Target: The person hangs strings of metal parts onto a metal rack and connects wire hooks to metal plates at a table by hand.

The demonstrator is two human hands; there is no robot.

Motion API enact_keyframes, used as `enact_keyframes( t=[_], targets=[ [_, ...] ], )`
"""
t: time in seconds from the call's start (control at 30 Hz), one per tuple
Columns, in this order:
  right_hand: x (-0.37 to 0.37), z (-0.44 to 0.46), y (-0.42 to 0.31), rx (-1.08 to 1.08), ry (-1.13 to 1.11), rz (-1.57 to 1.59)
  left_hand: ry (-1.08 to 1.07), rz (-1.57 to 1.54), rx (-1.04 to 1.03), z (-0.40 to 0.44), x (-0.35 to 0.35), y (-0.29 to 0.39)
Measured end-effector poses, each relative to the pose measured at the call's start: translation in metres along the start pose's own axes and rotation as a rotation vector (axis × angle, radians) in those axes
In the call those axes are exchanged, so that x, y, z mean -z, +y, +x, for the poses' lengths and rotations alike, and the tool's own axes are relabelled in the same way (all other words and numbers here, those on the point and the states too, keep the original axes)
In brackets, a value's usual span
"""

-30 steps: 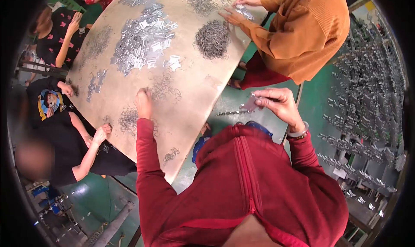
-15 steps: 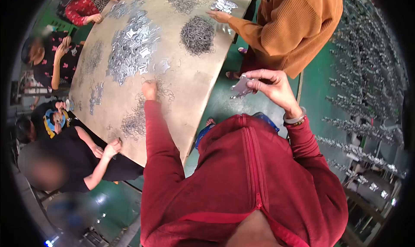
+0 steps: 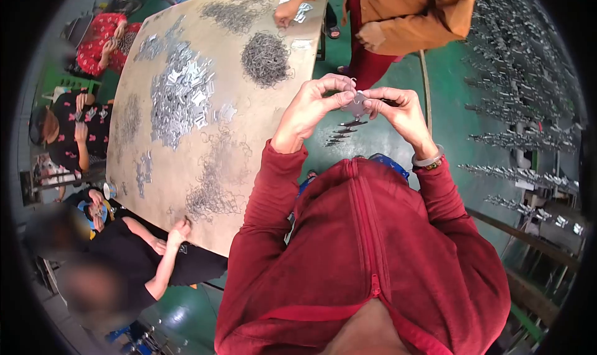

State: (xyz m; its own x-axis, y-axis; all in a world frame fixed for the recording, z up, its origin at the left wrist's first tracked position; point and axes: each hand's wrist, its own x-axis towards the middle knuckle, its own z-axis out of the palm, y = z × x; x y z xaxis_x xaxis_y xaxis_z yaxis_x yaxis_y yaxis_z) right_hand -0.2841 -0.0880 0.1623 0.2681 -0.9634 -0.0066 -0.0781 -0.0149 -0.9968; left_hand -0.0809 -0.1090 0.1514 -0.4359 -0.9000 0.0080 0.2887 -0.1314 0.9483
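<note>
My left hand (image 3: 314, 109) and my right hand (image 3: 398, 114) meet in front of my chest, off the table's right edge. Finger and thumb of my right hand pinch a flat grey metal plate (image 3: 356, 106). At the plate's top edge, my left fingertips close on a thin bent wire hook (image 3: 353, 82), only partly visible. A string of similar dark metal plates (image 3: 343, 133) hangs just below, seen edge-on. On the table lie a loose scatter of wire hooks (image 3: 214, 190), a dense heap of wire hooks (image 3: 265, 59) and a pile of shiny metal plates (image 3: 180, 97).
The large tan table (image 3: 267, 119) fills the left. A person in an orange top (image 3: 423, 32) stands across its far right corner. Several people sit along the left side, one in a black shirt (image 3: 127, 262). Rows of hanging metal parts (image 3: 528, 94) line the right.
My left hand has left the wire hooks on the table and come right, up to the plate in my right hand. The orange-topped person's hands have moved apart.
</note>
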Motion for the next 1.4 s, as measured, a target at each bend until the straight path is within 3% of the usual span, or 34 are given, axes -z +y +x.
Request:
enact_keyframes(
  t=[0.27,0.37,0.47,0.5,0.53,0.63,0.8,0.9,0.93,1.1,1.3,1.4],
  targets=[
    [0.011,-0.013,-0.005,0.01,0.077,-0.013,-0.003,-0.16,0.094,0.02,-0.011,-0.013],
    [0.02,-0.017,-0.003,0.033,0.112,-0.135,0.053,-0.061,0.117,0.027,-0.026,-0.009],
    [0.034,-0.02,0.001,0.154,0.199,-0.231,0.218,0.43,-0.245,0.038,-0.058,-0.008],
    [0.043,-0.02,0.002,0.197,0.234,-0.255,0.236,0.626,-0.527,0.046,-0.068,-0.008],
    [0.051,-0.022,-0.003,0.243,0.273,-0.281,0.185,0.737,-0.651,0.049,-0.081,0.004],
    [0.06,-0.03,-0.024,0.357,0.467,0.09,0.1,0.855,-0.802,0.062,-0.112,0.025],
    [0.084,-0.051,-0.058,0.559,0.731,-0.08,-0.048,0.789,-1.013,0.09,-0.164,0.053],
    [0.098,-0.066,-0.078,0.603,0.788,0.018,-0.065,0.654,-0.889,0.085,-0.209,0.077],
    [0.104,-0.071,-0.082,0.625,0.738,0.185,-0.09,0.611,-0.915,0.089,-0.22,0.079],
    [0.126,-0.103,-0.112,0.785,0.836,0.198,-0.092,0.521,-1.038,0.09,-0.249,0.086],
    [0.168,-0.149,-0.143,0.916,0.796,0.176,-0.104,0.411,-0.699,0.128,-0.222,0.067],
    [0.18,-0.17,-0.148,0.952,0.807,0.18,-0.115,0.414,-0.648,0.134,-0.214,0.062]
  ],
)
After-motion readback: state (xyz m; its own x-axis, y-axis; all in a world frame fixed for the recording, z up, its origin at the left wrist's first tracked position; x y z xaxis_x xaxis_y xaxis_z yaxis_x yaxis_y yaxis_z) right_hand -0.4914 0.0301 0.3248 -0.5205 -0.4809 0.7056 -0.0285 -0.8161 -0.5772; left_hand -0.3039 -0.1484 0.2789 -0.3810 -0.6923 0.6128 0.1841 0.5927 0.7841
